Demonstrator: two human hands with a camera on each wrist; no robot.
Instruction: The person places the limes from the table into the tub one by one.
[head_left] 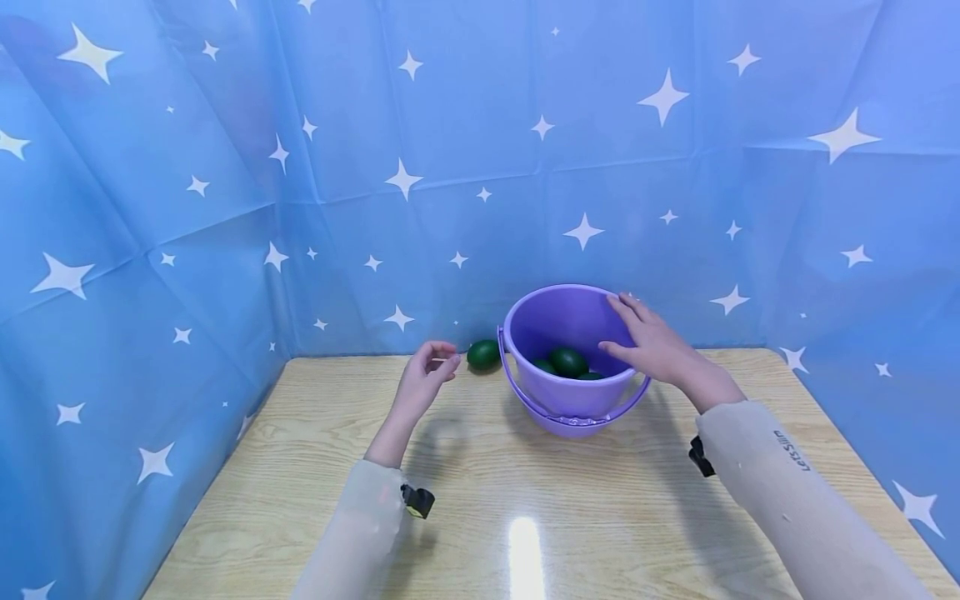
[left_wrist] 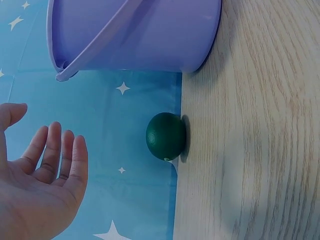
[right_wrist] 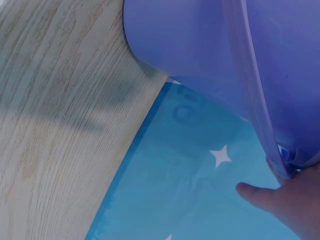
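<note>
A purple bucket (head_left: 577, 404) stands upright at the back of the table, with several dark green oval fruits (head_left: 568, 362) inside. Another such fruit (left_wrist: 166, 136), smooth with a small pale nub, lies on the tabletop left of the bucket. My left hand (head_left: 429, 377) is held just left of this fruit, its fingers loosely bent and nothing in them. At the bucket's right rim is my right hand (head_left: 656, 346), fingers extended over the edge. In the right wrist view that hand (right_wrist: 295, 202) is beside the handle's hinge, partly out of frame.
The bucket's purple handle (head_left: 573, 421) hangs down at the front. A blue cloth with white stars (head_left: 450, 225) rises along the back and sides of the wooden table (head_left: 450, 517). Black wrist devices (head_left: 417, 501) sit at both sleeves.
</note>
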